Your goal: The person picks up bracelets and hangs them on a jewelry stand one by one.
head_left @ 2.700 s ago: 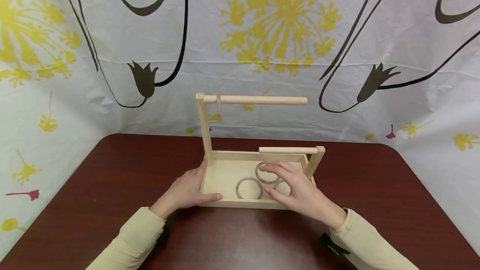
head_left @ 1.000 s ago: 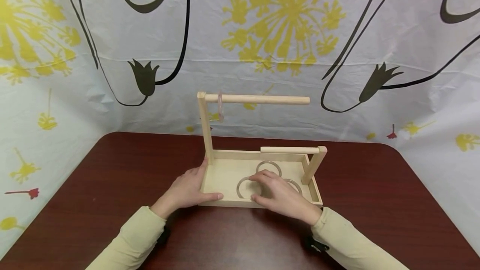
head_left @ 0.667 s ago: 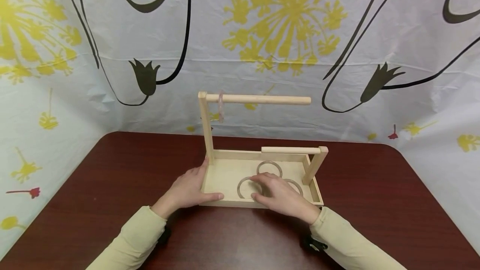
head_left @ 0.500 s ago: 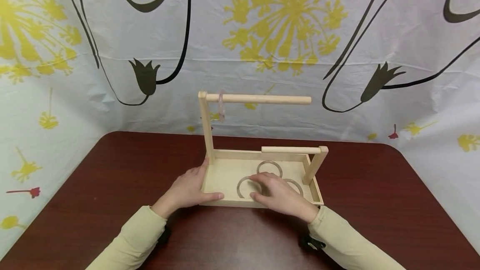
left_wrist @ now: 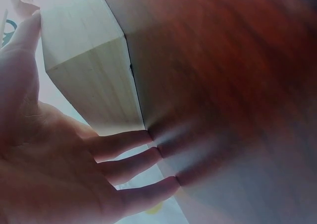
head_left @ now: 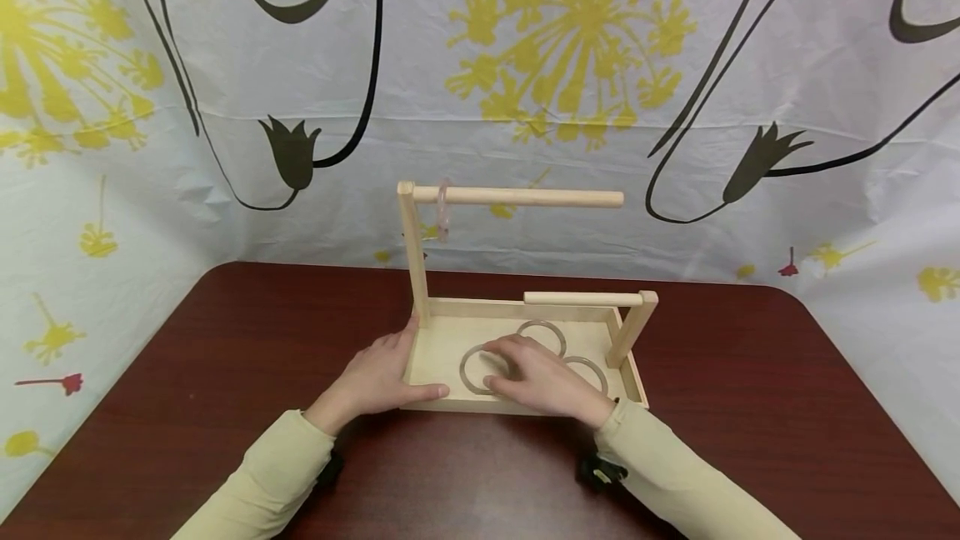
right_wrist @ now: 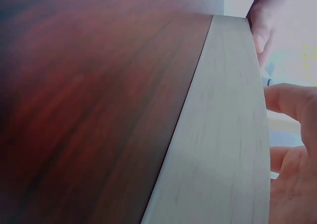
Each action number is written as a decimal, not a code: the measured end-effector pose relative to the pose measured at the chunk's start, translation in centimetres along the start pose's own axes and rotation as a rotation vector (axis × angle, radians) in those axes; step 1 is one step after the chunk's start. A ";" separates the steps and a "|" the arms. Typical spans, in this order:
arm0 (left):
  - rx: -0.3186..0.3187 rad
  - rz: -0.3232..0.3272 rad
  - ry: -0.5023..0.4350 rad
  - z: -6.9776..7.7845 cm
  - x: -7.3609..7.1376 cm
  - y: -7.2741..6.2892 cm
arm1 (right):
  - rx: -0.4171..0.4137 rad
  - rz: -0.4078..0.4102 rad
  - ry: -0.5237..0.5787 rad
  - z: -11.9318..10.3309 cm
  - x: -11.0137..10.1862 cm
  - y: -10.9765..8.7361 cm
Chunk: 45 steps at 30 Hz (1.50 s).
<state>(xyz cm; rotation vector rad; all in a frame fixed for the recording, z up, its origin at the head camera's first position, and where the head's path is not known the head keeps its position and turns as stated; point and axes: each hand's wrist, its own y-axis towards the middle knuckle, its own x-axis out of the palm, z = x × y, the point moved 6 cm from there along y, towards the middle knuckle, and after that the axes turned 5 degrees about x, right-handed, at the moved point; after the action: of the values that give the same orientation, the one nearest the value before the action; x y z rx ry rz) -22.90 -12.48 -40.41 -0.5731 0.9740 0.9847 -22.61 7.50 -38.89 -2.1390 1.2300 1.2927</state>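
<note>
A shallow wooden tray (head_left: 450, 344) holds 3 clear pinkish bangles. My right hand (head_left: 547, 382) reaches over the front wall, thumb and index finger bent across the left bangle (head_left: 462, 369), whose right part they hide. Behind that hand lies the back bangle (head_left: 562, 338), and the right bangle (head_left: 602, 372) is partly covered by the hand. At the tray's left end rests my left hand (head_left: 378, 375), thumb over the front corner. In the left wrist view its straight fingers (left_wrist: 136, 162) lie beside the wood with their tips touching the table.
From a tall post at the tray's left runs an upper rod (head_left: 540, 197), with another bangle (head_left: 443, 213) hanging near the post. A lower rod (head_left: 581, 299) extends leftward from the short right post (head_left: 632, 332). The dark red table (head_left: 247, 340) meets a patterned cloth (head_left: 337, 82) behind.
My right hand has come from the right side of the tray to the left bangle. In the last half second hand and bangle have slid slightly leftward. The left hand stays put.
</note>
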 end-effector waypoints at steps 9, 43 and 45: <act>-0.014 -0.013 -0.004 0.0 0.0 0.0 | 0.012 -0.031 0.034 -0.4 0.6 1.1; -0.027 -0.023 0.008 -0.1 0.0 0.0 | 0.057 -0.084 0.071 0.2 2.3 3.5; -0.029 -0.024 0.006 -0.1 0.0 0.0 | 0.071 -0.078 0.078 0.2 2.4 3.5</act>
<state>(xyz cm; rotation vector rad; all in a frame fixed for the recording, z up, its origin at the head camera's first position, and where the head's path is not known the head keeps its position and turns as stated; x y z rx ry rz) -22.94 -12.56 -40.50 -0.6107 0.9575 0.9776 -25.09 4.49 -40.57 -2.1825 1.1918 1.1258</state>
